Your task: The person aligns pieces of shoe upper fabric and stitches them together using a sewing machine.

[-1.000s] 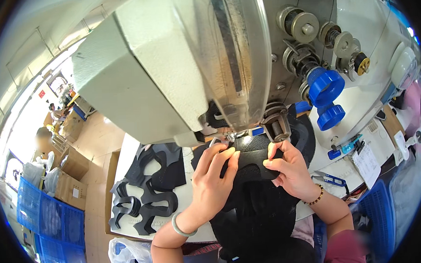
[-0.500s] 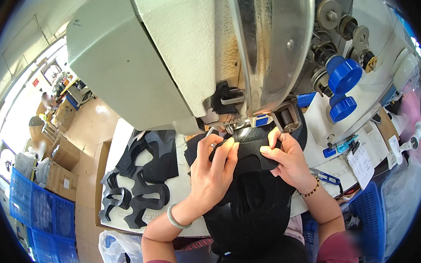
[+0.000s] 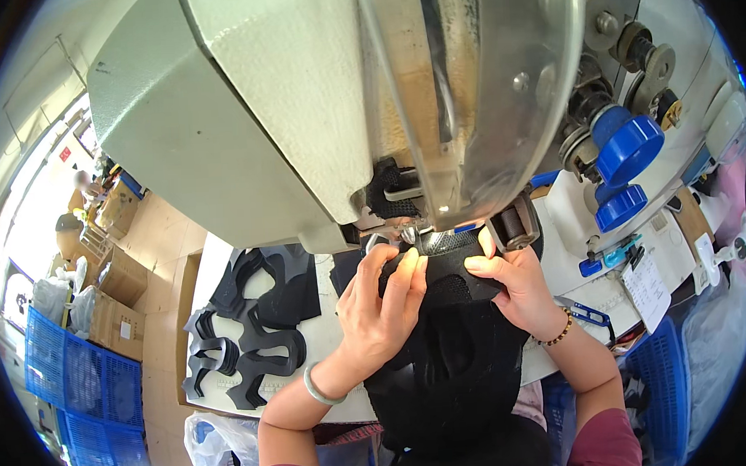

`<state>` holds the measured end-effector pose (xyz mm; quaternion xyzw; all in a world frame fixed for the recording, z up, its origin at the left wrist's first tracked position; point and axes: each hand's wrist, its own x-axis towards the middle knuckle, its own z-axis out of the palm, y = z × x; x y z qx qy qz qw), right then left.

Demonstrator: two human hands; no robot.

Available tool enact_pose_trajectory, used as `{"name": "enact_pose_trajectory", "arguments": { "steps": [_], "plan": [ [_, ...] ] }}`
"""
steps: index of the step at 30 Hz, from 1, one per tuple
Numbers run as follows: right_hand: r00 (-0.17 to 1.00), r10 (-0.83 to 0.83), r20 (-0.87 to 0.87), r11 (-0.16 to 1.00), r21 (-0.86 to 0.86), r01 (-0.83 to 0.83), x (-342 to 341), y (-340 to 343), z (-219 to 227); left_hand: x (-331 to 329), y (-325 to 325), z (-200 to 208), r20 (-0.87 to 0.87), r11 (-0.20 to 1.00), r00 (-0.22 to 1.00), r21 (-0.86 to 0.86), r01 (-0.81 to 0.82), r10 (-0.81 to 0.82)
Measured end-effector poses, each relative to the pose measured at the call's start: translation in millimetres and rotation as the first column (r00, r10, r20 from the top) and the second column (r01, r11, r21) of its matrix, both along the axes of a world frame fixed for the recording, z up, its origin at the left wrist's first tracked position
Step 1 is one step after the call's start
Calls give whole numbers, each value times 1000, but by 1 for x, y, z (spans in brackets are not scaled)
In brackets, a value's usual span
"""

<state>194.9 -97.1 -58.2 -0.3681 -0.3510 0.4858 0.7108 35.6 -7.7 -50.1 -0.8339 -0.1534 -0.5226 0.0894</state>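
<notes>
A black mesh fabric piece (image 3: 453,286) with a smooth dark border, looking like part of a shoe upper, lies under the head of a sewing machine (image 3: 274,112). My left hand (image 3: 380,304) pinches its left side, fingertips close to the machine's foot. On the other side, my right hand (image 3: 524,291) grips the edge between thumb and forefinger, the remaining fingers curled. The metal presser parts (image 3: 415,233) sit just beyond my fingertips; the needle itself cannot be made out. Larger black material (image 3: 439,369) spreads below, toward my lap.
Stacked black cut pieces (image 3: 255,323) lie on the white table at left. Blue knobs (image 3: 630,150) stick out from the machine at right. Beyond my right wrist are a blue cutter (image 3: 588,312) and a written sheet (image 3: 646,293). Blue crates (image 3: 80,358) stand on the floor at left.
The view has shifted slightly, so the machine looks nearer. My right forefinger has straightened toward the machine, with the thumb on the piece. My left hand keeps nearly the same pinch.
</notes>
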Motion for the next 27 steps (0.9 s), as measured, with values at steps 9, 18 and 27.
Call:
{"name": "enact_pose_trajectory", "arguments": {
  "steps": [9,18,27],
  "plan": [
    [994,10,-110,1000,-12,-11,1,1,9,-1,10,-1,11,999,1000,-42,8,-7],
    [981,-175,-79,985,-13,174,-42,-10,4,-19,-2,16,-51,998,997,-14,-62,61],
    [945,-90,-314,995,0,95,-110,-47,16,-21,-12,18,-348,983,937,169,66,-3]
  ]
}}
